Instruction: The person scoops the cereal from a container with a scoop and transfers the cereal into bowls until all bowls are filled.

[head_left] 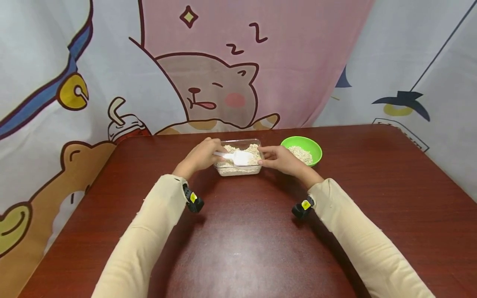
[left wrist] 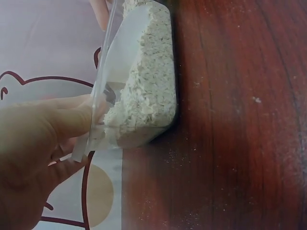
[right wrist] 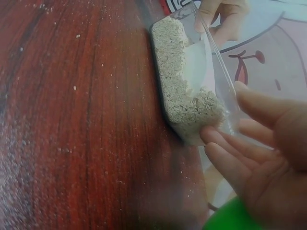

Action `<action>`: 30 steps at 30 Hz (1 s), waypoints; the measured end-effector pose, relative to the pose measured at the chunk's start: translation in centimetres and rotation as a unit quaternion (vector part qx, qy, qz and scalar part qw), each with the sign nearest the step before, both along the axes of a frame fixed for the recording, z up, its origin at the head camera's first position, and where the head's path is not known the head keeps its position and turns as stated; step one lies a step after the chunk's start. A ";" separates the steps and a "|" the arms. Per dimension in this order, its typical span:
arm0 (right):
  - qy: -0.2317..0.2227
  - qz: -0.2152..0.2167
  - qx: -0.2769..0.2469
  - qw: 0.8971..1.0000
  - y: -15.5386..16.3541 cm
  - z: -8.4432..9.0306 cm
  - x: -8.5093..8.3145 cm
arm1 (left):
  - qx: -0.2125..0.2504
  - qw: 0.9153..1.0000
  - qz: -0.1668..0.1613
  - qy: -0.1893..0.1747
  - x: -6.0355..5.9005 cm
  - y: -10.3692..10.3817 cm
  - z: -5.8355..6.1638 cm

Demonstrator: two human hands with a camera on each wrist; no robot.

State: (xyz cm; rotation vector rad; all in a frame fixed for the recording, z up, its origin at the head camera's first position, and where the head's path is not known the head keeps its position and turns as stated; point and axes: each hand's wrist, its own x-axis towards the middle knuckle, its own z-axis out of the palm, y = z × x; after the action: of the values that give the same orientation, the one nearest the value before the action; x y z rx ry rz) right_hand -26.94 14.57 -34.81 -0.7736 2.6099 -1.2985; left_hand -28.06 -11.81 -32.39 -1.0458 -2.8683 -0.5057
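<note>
A clear plastic container (head_left: pixel 238 169) (left wrist: pixel 144 91) (right wrist: pixel 184 91) of oat flakes stands on the dark wooden table (head_left: pixel 246 240). My left hand (head_left: pixel 208 154) (left wrist: pixel 72 127) is at its left end and grips the handle of a white scoop (head_left: pixel 241 157), whose blade lies over the oats. My right hand (head_left: pixel 265 157) (right wrist: pixel 223 115) holds the container's right end, thumb at the rim and fingers (right wrist: pixel 216 139) against the wall. Just right of it, a green bowl (head_left: pixel 312 145) holds a small heap of oats.
Oat crumbs are scattered on the table (right wrist: pixel 76 96) around the container. A cartoon-printed curtain (head_left: pixel 208 74) hangs close behind the table's far edge. The green bowl's rim (right wrist: pixel 230 218) lies right under my right palm.
</note>
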 end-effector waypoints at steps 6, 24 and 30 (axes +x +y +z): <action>0.004 -0.001 0.001 1.000 0.0 -0.2 0.0 | 0.027 1.000 0.002 0.008 0.0 -0.3 -0.2; -0.012 -0.003 0.005 1.000 -0.1 0.0 0.1 | 0.099 0.995 -0.002 0.017 -0.1 -2.1 -0.1; -0.011 0.014 0.025 1.000 -0.1 0.4 -0.1 | 0.133 0.991 0.007 -0.005 0.0 -2.0 0.6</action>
State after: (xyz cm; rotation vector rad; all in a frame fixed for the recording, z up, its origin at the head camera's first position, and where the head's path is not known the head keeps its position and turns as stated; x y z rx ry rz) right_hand -27.03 14.49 -34.37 -0.7811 2.5950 -1.2218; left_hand -28.08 -13.85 -31.76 -0.9780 -2.7149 -0.8644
